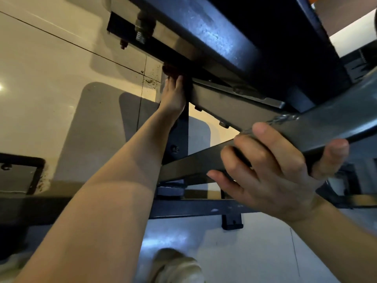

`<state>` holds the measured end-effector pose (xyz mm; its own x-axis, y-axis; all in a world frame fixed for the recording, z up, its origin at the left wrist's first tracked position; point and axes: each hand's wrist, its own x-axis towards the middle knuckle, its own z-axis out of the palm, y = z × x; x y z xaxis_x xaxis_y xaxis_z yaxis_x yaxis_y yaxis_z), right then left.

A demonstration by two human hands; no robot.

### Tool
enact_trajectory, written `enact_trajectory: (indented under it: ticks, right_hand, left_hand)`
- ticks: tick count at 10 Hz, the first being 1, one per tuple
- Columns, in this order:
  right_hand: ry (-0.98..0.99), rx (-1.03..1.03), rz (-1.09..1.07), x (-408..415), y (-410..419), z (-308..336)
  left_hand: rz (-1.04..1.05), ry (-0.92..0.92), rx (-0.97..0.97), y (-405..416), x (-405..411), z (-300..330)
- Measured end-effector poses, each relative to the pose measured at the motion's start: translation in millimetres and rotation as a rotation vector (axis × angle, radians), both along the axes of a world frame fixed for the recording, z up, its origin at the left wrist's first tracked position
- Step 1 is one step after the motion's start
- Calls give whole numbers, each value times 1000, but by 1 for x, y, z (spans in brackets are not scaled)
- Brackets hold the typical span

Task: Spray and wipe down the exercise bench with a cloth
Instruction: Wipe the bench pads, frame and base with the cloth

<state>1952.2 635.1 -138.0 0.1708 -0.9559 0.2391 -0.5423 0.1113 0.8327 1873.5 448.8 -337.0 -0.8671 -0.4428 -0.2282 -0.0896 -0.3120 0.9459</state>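
Note:
I am looking along the underside of the exercise bench (220,35), whose dark pad sits on a black steel frame. My left hand (173,97) reaches far in under the pad. It holds a dark bunched cloth (169,68) against the frame rail, and the fingertips are partly hidden by the cloth. My right hand (273,168) is close to the camera and grips a slanted grey frame bar (338,121), fingers over the top and thumb underneath. No spray bottle is in view.
A bolt and nut (142,27) hang from the upper rail. The bench's base bar (193,207) with a rubber foot (232,222) lies on the glossy tiled floor (51,68). A pale shoe (176,266) shows at the bottom. Another black frame (22,174) lies at the left.

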Motion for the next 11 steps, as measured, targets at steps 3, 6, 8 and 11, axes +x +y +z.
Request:
enact_trajectory:
  ticks: [3,6,8,11]
  right_hand:
    - [85,-1,-35,0,-4,4]
    - [105,-47,-28,1,-6,8]
    - [110,-56,0,4,-11,10]
    - [-216,-83,20,21,4,56]
  left_hand:
    - [95,99,-2,24,60,67]
    - [-70,446,-78,57,149,116]
    - [-94,402,28,54,160,136]
    - [-147,458,-146,60,190,157]
